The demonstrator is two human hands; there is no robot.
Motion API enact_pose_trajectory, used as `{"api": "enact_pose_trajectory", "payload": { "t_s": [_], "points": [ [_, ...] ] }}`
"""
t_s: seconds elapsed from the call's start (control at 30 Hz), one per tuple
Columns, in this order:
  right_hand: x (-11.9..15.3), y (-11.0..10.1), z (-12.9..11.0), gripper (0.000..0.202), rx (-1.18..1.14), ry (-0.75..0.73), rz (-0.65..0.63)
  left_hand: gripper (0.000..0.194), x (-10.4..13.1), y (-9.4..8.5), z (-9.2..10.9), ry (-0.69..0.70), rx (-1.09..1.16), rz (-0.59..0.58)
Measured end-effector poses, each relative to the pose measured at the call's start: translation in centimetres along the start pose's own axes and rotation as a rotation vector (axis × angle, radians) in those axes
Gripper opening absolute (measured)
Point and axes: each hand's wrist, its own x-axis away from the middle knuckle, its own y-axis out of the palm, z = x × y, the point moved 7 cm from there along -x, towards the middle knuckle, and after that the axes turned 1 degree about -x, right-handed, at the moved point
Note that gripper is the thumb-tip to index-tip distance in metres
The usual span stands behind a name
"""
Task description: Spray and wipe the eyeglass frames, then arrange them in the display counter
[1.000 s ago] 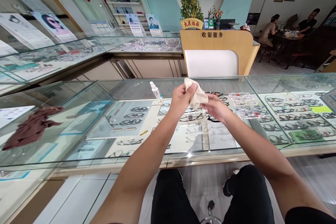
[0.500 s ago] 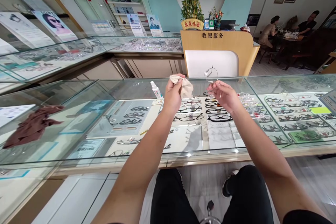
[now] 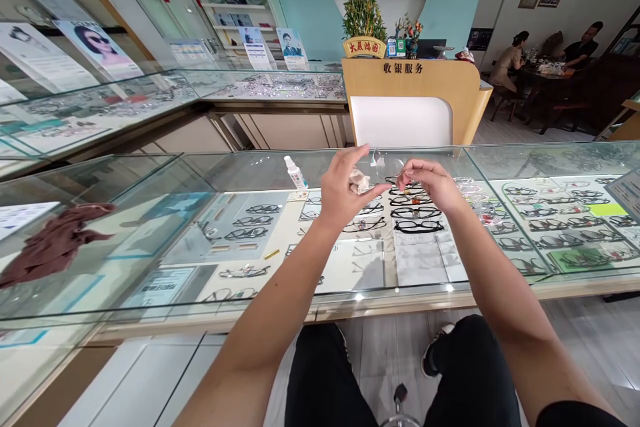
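Observation:
Above the glass counter my left hand holds a crumpled beige cloth against its palm, thumb and fingers spread apart toward the right. My right hand pinches thin-rimmed clear glasses, whose rim shows faintly between the two hands. Below them, under the glass, dark-framed glasses lie in rows. A white spray bottle stands on the counter to the left of my left hand.
The glass display counter runs across the front. A brown cloth lies on its left part. Farther back are a wooden cashier desk and two seated people at a table.
My left hand has turned and its fingers have spread, with the cloth now in its palm. The glasses have moved left and down, nearer to that hand.

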Motion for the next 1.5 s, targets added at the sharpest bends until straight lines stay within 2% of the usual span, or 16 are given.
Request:
{"api": "enact_pose_trajectory", "payload": {
  "t_s": [0.07,0.2,0.33,0.43,0.57,0.67,0.73,0.87,1.03,1.23,1.5],
  "points": [
    [0.1,0.1,-0.1,0.022,0.050,0.004,-0.033,0.077,0.2,0.3,0.1,0.039,-0.044,-0.021],
    [0.2,0.3,-0.2,0.022,0.118,-0.006,-0.053,0.074,0.4,0.7,-0.1,0.043,-0.057,-0.061],
    [0.5,0.6,-0.8,0.022,0.180,-0.040,-0.016,0.073,0.4,0.6,0.1,0.035,-0.034,-0.046],
    [1.1,1.0,-2.0,0.027,0.312,-0.122,0.032,0.072,0.4,0.3,0.5,0.049,-0.018,-0.007],
    [2.5,1.3,-4.3,0.017,0.545,-0.379,0.220,0.070,0.5,-0.8,0.9,0.043,-0.062,0.142],
    [3.4,1.3,-4.8,0.036,0.720,-0.566,0.375,0.066,0.6,-2.2,1.1,0.029,-0.106,0.314],
    [3.6,1.5,-4.5,0.046,0.814,-0.655,0.426,0.062,0.7,-2.8,1.2,0.031,-0.128,0.399],
    [4.0,1.6,-3.9,0.048,0.916,-0.771,0.503,0.056,0.8,-3.0,1.6,0.051,-0.159,0.448],
    [4.1,1.3,-3.5,0.047,0.909,-0.732,0.587,0.053,1.0,-2.7,1.6,0.036,-0.114,0.435],
    [3.4,0.5,-1.9,0.043,0.846,-0.619,0.597,0.055,0.9,-2.2,1.2,0.035,-0.075,0.399],
    [2.7,-0.3,-0.8,0.045,0.740,-0.589,0.607,0.062,1.1,-1.7,0.3,0.030,-0.098,0.389]
  ]
}}
